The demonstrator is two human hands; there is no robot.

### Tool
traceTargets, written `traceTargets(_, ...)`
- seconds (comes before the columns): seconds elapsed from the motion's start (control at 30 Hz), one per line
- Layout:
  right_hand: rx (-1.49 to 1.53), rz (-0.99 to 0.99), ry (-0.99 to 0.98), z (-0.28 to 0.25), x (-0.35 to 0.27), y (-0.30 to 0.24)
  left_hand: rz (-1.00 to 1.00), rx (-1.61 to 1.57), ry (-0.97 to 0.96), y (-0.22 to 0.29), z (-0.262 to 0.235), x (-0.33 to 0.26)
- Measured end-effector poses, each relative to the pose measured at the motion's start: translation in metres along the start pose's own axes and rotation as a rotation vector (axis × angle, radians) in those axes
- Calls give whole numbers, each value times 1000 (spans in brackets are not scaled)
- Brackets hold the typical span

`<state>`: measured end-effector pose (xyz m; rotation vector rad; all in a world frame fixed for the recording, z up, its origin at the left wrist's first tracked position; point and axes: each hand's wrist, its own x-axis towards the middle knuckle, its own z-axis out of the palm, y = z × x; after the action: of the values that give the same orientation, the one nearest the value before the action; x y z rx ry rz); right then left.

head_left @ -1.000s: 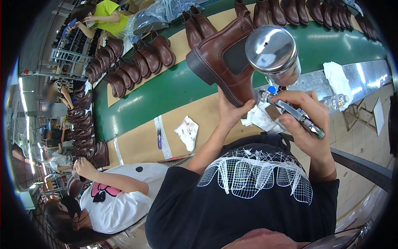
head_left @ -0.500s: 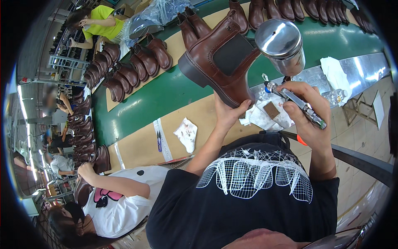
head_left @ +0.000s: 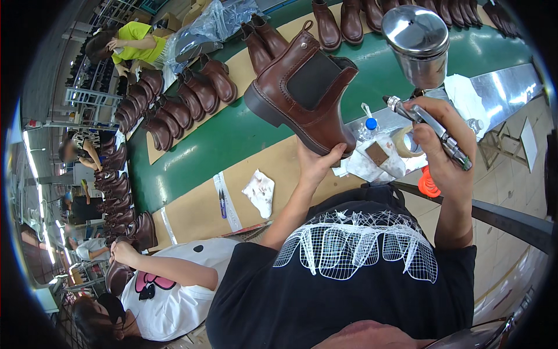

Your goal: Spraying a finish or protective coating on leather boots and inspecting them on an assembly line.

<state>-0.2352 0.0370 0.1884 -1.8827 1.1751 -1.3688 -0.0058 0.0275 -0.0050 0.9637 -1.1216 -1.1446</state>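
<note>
A brown ankle boot (head_left: 314, 87) with dark elastic side panels and a heel loop is held up over the table. My left hand (head_left: 317, 166) grips it by the toe end, thumb on the upper and fingers under the sole. In my right hand (head_left: 444, 136) is a metal spray gun (head_left: 433, 131), fingers wrapped round its body. A shiny lidded metal cup (head_left: 415, 46) sits on top of the gun. The nozzle end points toward the boot, with a gap between them. Below lies a brown square pad (head_left: 377, 152) on stained white cloths (head_left: 372, 166).
Rows of brown boots (head_left: 200, 90) stand along the green table (head_left: 174, 174). A stained rag (head_left: 258, 193) and a pen (head_left: 222, 203) lie on brown paper. A blue-capped bottle (head_left: 368, 128), a tape roll (head_left: 407, 141) and an orange coil (head_left: 429, 183) are near my right hand. A co-worker (head_left: 168, 285) sits at left.
My right hand has moved the spray gun rightward, away from the boot. The boot has shifted slightly left and turned a little. The blue-capped bottle and tape roll now show.
</note>
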Motion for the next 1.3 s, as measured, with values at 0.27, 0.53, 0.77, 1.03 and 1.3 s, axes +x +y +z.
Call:
traceTargets(0.27,38,100,-6,-6,-1,0,-97,-91,-13,6,0,-4)
traceTargets(0.53,24,144,62,-10,-5,14,-344,-457,37,14,-11,-9)
traceTargets(0.77,13,156,39,-14,-9,12,-490,-637,-50,24,-20,-8)
traceTargets(1.03,38,85,36,-11,-7,-4,-491,-781,-142,34,-15,-3)
traceTargets(1.3,-17,2,8,-4,2,-6,-575,-1095,-298,26,-18,3)
